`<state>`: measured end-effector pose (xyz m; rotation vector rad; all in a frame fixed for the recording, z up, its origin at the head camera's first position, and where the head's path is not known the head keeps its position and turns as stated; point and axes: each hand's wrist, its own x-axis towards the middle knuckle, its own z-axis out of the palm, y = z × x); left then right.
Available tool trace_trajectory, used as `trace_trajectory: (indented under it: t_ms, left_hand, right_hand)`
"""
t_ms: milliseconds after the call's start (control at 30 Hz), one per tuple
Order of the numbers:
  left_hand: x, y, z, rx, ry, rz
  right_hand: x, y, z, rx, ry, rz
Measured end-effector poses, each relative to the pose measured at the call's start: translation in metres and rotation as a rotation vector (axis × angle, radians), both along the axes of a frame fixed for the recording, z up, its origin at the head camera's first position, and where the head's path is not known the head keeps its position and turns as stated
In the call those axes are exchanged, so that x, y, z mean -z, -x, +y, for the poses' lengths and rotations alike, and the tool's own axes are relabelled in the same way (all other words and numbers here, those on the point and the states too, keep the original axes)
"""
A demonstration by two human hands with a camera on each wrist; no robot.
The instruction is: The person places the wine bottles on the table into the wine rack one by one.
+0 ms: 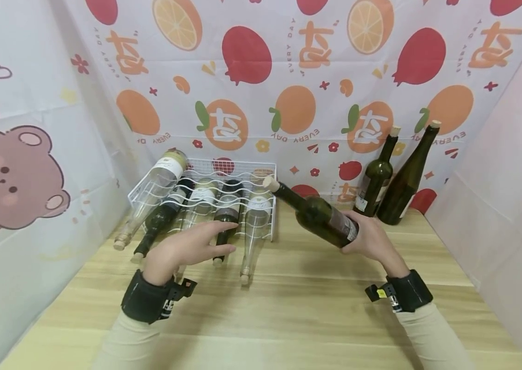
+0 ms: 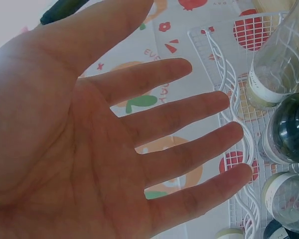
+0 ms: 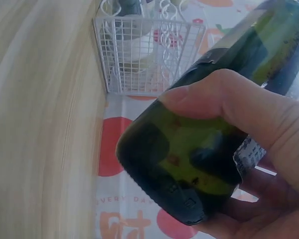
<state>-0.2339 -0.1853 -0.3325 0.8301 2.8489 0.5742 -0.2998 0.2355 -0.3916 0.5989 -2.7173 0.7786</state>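
My right hand (image 1: 372, 237) grips a dark green wine bottle (image 1: 317, 216) near its base. The bottle tilts in the air, its corked neck pointing up and left toward the rack; in the right wrist view its base (image 3: 164, 164) faces the camera. My left hand (image 1: 191, 245) hovers over the front of the white wire rack (image 1: 272, 205), fingers extended and holding nothing. The left wrist view shows its palm (image 2: 104, 149) with fingers spread. Clear bottles (image 1: 257, 216) and dark bottles (image 1: 165, 216) lie in the rack, corks toward me; the left hand partly hides some.
Two corked green bottles, a shorter one (image 1: 375, 177) and a taller one (image 1: 406, 185), stand at the back right of the wooden table (image 1: 288, 318). A fruit-print cloth (image 1: 261, 92) hangs behind, and a bear-print cloth (image 1: 34, 169) is on the left.
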Motion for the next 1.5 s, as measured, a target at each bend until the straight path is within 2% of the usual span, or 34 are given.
trace_trajectory:
  t_ms: [200, 533, 867, 1000, 1100, 1267, 1500]
  left_hand:
    - [-0.003, -0.001, -0.005, -0.011, -0.011, 0.039]
    - [-0.007, -0.001, -0.011, -0.038, -0.026, 0.067]
    - [-0.008, 0.001, 0.001, 0.003, -0.037, 0.039]
    - [-0.008, 0.001, 0.006, 0.006, -0.035, -0.011]
    - [-0.005, 0.001, 0.009, 0.019, -0.032, -0.027]
    - [0.004, 0.0, 0.016, 0.063, -0.021, -0.009]
    - [0.017, -0.002, 0.024, 0.084, 0.024, -0.045]
  right_hand:
    - [0.0, -0.004, -0.006, -0.018, -0.042, 0.026]
    - [-0.001, -0.01, -0.02, -0.07, -0.1, 0.047]
    - [0.006, -0.02, -0.02, -0.086, -0.176, 0.066]
    - [0.008, -0.023, -0.02, -0.082, -0.195, 0.079]
    - [0.008, -0.026, -0.022, -0.082, -0.21, 0.087]
    - [0.006, -0.032, -0.029, -0.074, -0.241, 0.097]
    - [0.004, -0.043, -0.044, -0.048, -0.268, 0.145]
